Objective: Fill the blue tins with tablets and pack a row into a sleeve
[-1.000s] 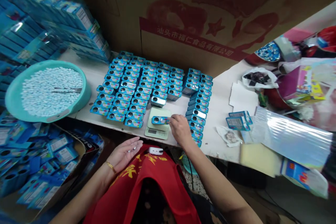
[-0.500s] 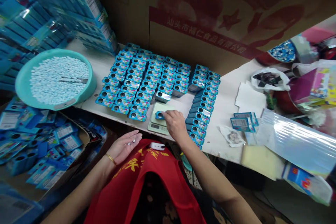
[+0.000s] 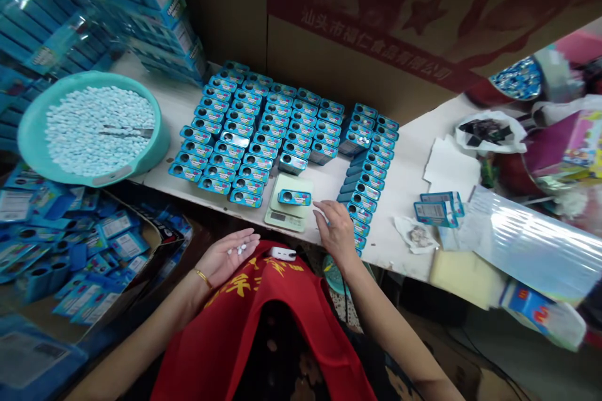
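A small blue tin (image 3: 294, 197) with a round hole in its lid lies on a pale green scale (image 3: 288, 203) at the table's near edge. My right hand (image 3: 336, 230) rests just right of the scale, fingers apart, holding nothing. My left hand (image 3: 227, 256) is palm up below the table edge, cupping a few small white tablets (image 3: 239, 249). Rows of several matching blue tins (image 3: 249, 131) cover the table behind the scale, and another column of tins (image 3: 365, 172) runs along its right side.
A teal basin (image 3: 32, 160) full of pale tablets, with a metal scoop, sits at the left. Stacked blue packs (image 3: 141, 6) and a cardboard box wall (image 3: 376, 19) stand behind. A carton of loose blue boxes (image 3: 70, 244) is below left. Papers, bags and boxes (image 3: 437, 210) clutter the right.
My right hand let go of the tin on the scale and drew back to the right. My left hand stays palm up with the tablets.
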{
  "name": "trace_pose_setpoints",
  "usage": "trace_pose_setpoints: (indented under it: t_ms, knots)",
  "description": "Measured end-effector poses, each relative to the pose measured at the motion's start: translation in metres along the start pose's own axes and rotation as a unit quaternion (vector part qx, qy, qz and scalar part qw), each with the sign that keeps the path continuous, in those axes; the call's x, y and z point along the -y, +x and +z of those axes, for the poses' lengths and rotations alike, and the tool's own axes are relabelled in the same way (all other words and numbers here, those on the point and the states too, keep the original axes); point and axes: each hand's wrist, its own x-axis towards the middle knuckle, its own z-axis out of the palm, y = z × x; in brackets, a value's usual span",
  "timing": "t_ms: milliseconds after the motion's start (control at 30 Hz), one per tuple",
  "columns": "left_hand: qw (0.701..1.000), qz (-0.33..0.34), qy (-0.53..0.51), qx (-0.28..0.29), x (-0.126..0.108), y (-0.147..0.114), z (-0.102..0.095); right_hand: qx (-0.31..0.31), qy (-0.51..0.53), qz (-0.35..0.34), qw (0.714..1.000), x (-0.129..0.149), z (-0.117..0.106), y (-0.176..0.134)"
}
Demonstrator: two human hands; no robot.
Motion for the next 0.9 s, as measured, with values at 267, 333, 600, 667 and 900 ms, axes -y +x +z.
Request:
trace_pose_setpoints:
  t_ms: [267, 333, 600, 667, 900]
  knots:
    - [1.000, 0.005, -0.009, 0.004, -0.003, -0.001, -0.001, -0.026, 0.024, 0.020, 0.999, -0.007, -0.001, 0.012]
    - [1.000, 0.003, -0.011, 0.012, -0.003, -0.001, 0.003, -0.021, 0.050, 0.014, 0.998, 0.002, 0.001, 0.011]
    - [0.994, -0.056, -0.066, 0.065, 0.004, 0.009, 0.028, 0.214, 0.094, -0.177, 0.956, 0.079, 0.038, -0.005]
    - [0.992, -0.079, -0.071, 0.075, 0.007, 0.010, 0.028, 0.240, 0.072, -0.193, 0.949, 0.089, 0.045, -0.007]
    - [0.994, -0.072, -0.073, 0.023, 0.002, 0.017, 0.022, 0.069, 0.137, -0.139, 0.978, 0.042, 0.028, 0.008]
